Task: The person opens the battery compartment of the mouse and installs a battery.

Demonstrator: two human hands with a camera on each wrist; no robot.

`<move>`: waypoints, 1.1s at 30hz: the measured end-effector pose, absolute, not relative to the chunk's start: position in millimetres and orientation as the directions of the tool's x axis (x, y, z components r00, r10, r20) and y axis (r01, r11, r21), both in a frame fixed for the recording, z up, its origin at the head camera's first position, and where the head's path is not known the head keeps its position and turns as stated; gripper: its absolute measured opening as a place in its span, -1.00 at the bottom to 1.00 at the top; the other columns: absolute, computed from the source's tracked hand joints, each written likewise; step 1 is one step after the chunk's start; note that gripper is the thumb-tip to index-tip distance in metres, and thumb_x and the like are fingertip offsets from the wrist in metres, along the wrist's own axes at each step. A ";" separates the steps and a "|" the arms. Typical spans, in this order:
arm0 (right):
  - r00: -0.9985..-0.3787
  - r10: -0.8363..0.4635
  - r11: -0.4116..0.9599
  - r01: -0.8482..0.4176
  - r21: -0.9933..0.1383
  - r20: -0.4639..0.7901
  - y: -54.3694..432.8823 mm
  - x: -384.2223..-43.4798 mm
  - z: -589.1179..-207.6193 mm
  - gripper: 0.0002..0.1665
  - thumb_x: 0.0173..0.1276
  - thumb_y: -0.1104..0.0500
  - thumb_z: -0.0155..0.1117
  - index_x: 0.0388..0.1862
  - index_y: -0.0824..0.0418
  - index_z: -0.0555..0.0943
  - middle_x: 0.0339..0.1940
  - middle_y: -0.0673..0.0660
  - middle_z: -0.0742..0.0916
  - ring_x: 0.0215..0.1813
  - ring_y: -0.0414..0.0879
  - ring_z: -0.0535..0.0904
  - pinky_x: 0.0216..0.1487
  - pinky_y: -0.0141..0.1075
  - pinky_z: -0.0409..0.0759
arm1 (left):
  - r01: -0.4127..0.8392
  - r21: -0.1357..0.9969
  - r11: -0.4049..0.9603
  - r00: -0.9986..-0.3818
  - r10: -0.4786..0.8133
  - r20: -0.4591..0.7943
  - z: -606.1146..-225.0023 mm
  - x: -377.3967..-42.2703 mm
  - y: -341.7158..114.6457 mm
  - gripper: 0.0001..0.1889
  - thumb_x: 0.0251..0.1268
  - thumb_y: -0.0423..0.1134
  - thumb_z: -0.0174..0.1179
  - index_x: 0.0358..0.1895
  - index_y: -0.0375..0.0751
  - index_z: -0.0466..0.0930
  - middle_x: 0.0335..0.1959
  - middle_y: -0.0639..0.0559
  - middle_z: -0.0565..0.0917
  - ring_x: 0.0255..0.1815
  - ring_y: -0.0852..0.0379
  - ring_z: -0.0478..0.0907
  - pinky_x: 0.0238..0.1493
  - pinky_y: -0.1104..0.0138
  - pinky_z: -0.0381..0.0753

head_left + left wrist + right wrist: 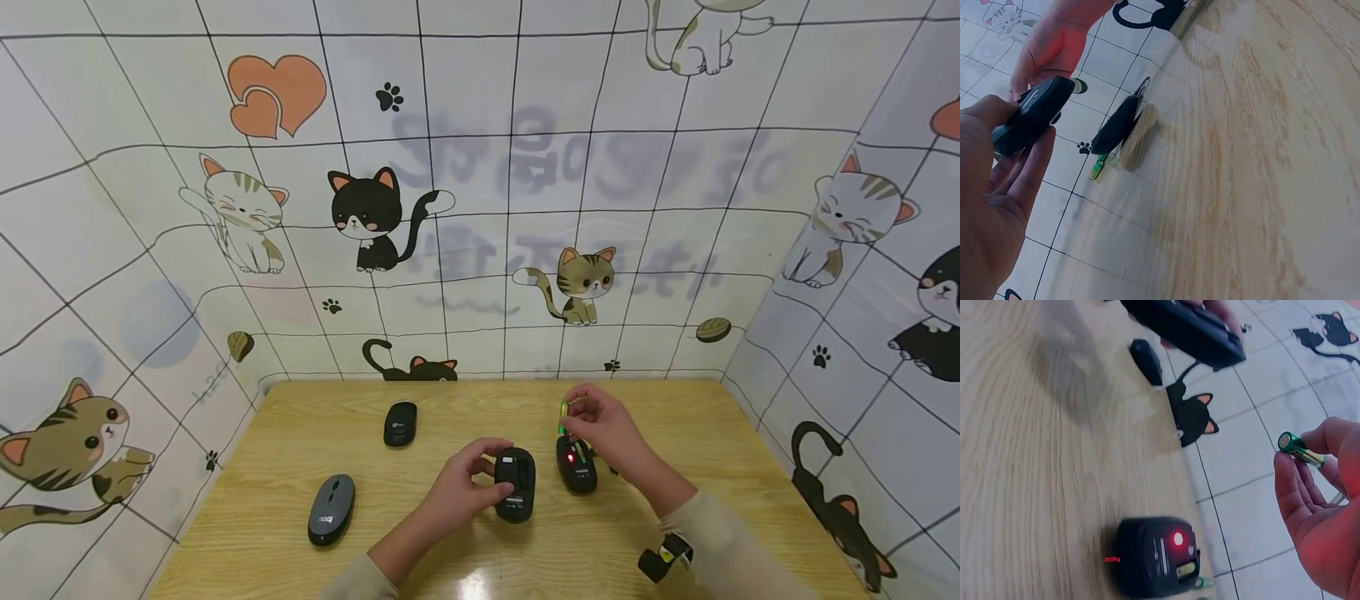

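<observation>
My left hand [459, 490] grips a black computer mouse [517, 487] by its sides, lifted off the table, with its labelled underside toward the head camera. Between thumb and fingertips my right hand [611, 433] pinches a green and gold battery [1297, 449], seen end-on in the right wrist view. Below that hand, a second black mouse [576, 471] lies upside down on the table, its sensor glowing red. One battery [1186, 570] sits in its open compartment. Past its end, another green battery [1097, 167] is partly visible in the left wrist view.
A grey mouse [331, 510] lies at the left of the wooden table [255, 500], and a small black mouse [401, 423] farther back. A cat-print sheet [480, 250] rises behind and at both sides. A black device [663, 558] is strapped to the right wrist.
</observation>
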State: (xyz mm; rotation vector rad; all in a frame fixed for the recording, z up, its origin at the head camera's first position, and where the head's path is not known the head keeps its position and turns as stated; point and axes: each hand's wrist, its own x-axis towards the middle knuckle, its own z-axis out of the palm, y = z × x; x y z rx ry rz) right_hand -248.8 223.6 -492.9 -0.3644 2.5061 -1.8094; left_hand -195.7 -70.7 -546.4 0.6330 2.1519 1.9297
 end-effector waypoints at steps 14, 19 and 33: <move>-0.928 -0.334 0.276 -0.264 -0.924 0.165 196.9 -220.2 -477.0 -0.74 0.52 0.30 0.52 0.09 0.15 0.68 -0.17 0.15 0.77 -0.17 0.18 0.75 -0.15 -0.14 0.81 | 0.202 0.978 0.056 -0.886 0.435 0.159 -543.6 -198.1 -71.4 -0.41 0.45 -0.41 0.49 0.49 -0.10 0.59 0.28 -0.10 0.60 0.07 -0.08 0.75 -0.07 0.24 0.87; -0.903 -0.377 0.266 -0.320 -0.910 0.207 188.6 -212.9 -476.9 -0.78 0.52 0.28 0.53 0.06 0.16 0.69 -0.17 0.15 0.76 -0.20 0.07 0.73 -0.19 -0.20 0.76 | 0.205 0.977 0.051 -0.885 0.437 0.163 -542.8 -197.9 -71.0 -0.42 0.46 -0.40 0.49 0.47 -0.02 0.60 0.30 -0.09 0.60 0.05 0.00 0.75 -0.06 0.24 0.87; -0.879 -0.414 0.353 -0.393 -0.849 0.235 175.0 -205.0 -481.2 -0.78 0.52 0.22 0.55 0.02 0.00 0.71 -0.23 -0.03 0.77 -0.27 -0.10 0.70 -0.26 -0.27 0.72 | 0.207 0.977 0.058 -0.887 0.432 0.162 -540.3 -196.4 -69.9 -0.43 0.48 -0.35 0.49 0.49 -0.01 0.60 0.30 -0.08 0.58 0.08 -0.10 0.73 -0.08 0.25 0.86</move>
